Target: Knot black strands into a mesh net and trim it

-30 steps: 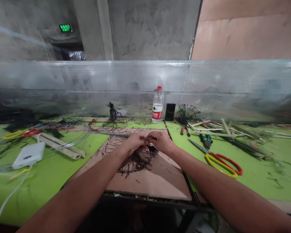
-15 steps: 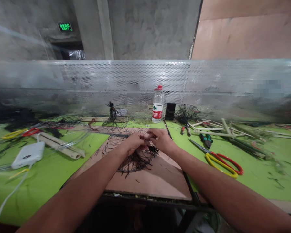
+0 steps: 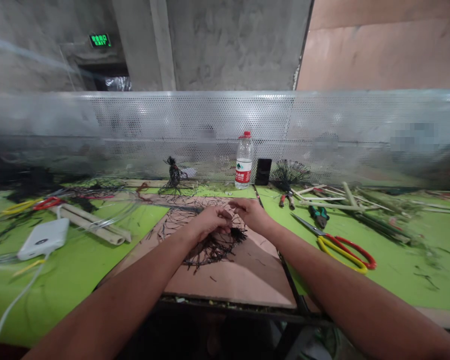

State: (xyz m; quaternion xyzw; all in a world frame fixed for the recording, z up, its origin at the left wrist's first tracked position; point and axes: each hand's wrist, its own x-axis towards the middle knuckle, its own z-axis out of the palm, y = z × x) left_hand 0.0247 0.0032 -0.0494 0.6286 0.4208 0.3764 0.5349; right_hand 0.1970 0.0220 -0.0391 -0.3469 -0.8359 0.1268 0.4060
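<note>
Both hands are over a tangled, roughly round bundle of dark wiry strands [image 3: 210,254] lying on a pinkish-brown board [image 3: 240,285]. My left hand [image 3: 210,220] is at its upper part, fingers curled closed around some of the strands. Just to the right, my right hand [image 3: 251,214] has its fingers bent and pinched together. Whatever lies between those fingertips is too small to make out. A narrow gap separates the two hands. Below them, a short brush-like tuft of dark ends [image 3: 238,234] sticks out to the right.
Scissors [image 3: 341,250] with red and yellow handles and green-black pliers [image 3: 319,217] lie to the right. Behind stand a water bottle [image 3: 243,162], a phone [image 3: 263,172] and a dark strand bundle [image 3: 174,172]. Left are a white power bank [image 3: 44,239] and bamboo tubes [image 3: 92,223].
My hands were touching at the fingertips and have moved slightly apart. The left has lowered a little, showing more of its curled fingers. The bundle stays in place.
</note>
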